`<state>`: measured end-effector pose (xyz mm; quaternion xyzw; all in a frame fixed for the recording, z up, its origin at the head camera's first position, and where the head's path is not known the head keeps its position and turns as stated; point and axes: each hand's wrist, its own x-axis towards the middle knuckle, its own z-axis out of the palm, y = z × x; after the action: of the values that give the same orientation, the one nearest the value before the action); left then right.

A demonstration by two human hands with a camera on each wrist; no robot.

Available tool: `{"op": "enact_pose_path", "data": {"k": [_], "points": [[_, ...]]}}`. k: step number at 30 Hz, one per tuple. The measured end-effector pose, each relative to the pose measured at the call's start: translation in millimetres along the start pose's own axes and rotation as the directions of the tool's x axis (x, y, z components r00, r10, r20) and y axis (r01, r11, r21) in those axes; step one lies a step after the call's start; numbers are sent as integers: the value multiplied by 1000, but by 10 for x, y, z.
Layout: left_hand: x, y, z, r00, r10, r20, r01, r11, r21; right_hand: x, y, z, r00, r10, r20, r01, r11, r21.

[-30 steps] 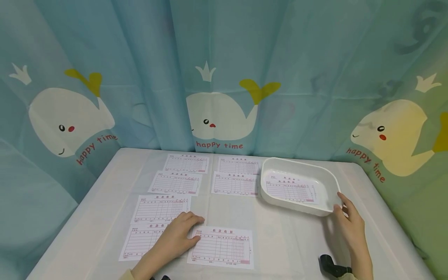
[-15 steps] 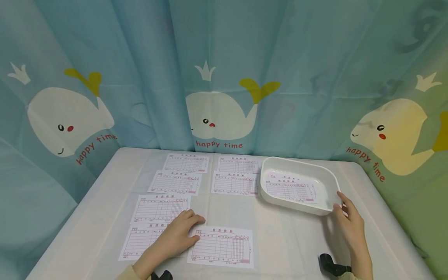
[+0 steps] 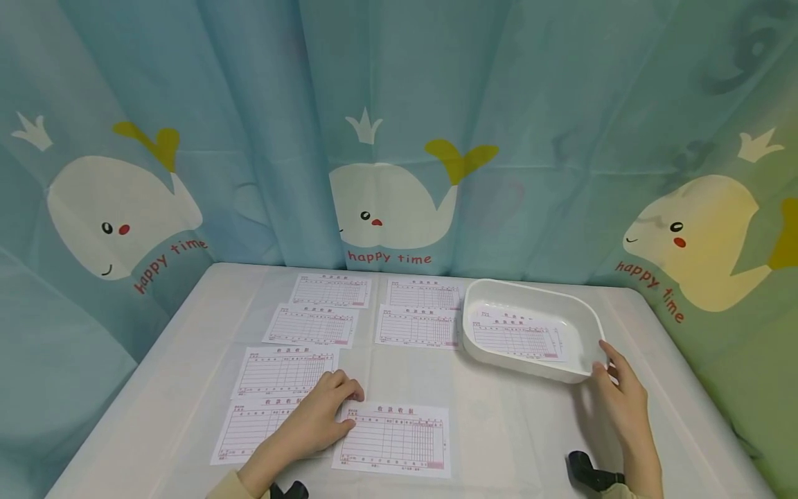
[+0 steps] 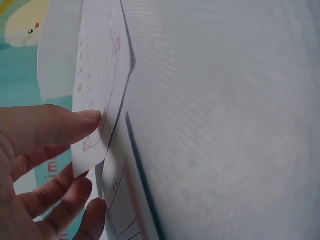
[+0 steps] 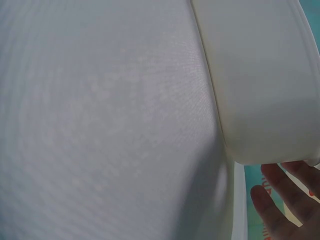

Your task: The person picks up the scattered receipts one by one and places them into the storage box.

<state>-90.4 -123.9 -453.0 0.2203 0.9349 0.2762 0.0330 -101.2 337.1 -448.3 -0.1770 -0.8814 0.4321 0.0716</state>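
Note:
A pink-ruled receipt slip (image 3: pixel 399 443) lies at the front of the table. My left hand (image 3: pixel 318 419) is at its left end, and in the left wrist view the thumb (image 4: pixel 82 125) lies on the slip's corner with fingers behind it, pinching the paper. At the right, my right hand (image 3: pixel 623 395) holds the near right corner of a white plastic tray (image 3: pixel 524 367), thumb and index finger against the rim. Inside that tray lie overlapping receipt slips (image 3: pixel 508 339). The right wrist view shows the tray's outer wall (image 5: pixel 270 85) and fingers past its end.
Two receipt slips lie under and beside the left forearm, a nearer one (image 3: pixel 240 436) and a farther one (image 3: pixel 283 371). Behind them are two more slips (image 3: pixel 312 326) on the left and a pair (image 3: pixel 418 326) against the tray's left side. A whale-print curtain (image 3: pixel 399 208) closes off the back.
The left index finger has curled inward a little toward the slip's corner. My right hand and the tray stay in place.

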Motion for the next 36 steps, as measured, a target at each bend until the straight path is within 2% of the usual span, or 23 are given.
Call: {"op": "enact_pose_path", "data": {"k": [14,19,26,33,36], "points": [[-22,17,17,998,60,-29,-59,998,12,-1,7,-1,1000,-11,-4,11,1000,1],[-19,-6,41,996,92,-11,-92,991,-100,-3,15,-6,1000,-13,3,13,1000,3],[-2,-29,49,995,101,5,-96,965,-245,-5,10,-6,1000,-14,6,14,1000,4],[27,-29,63,997,73,16,-63,934,-350,-13,-2,-2,1000,-14,1,14,1000,7],[49,-30,82,998,59,0,-54,921,-387,-6,0,-1,1000,-12,3,12,1000,10]]}}
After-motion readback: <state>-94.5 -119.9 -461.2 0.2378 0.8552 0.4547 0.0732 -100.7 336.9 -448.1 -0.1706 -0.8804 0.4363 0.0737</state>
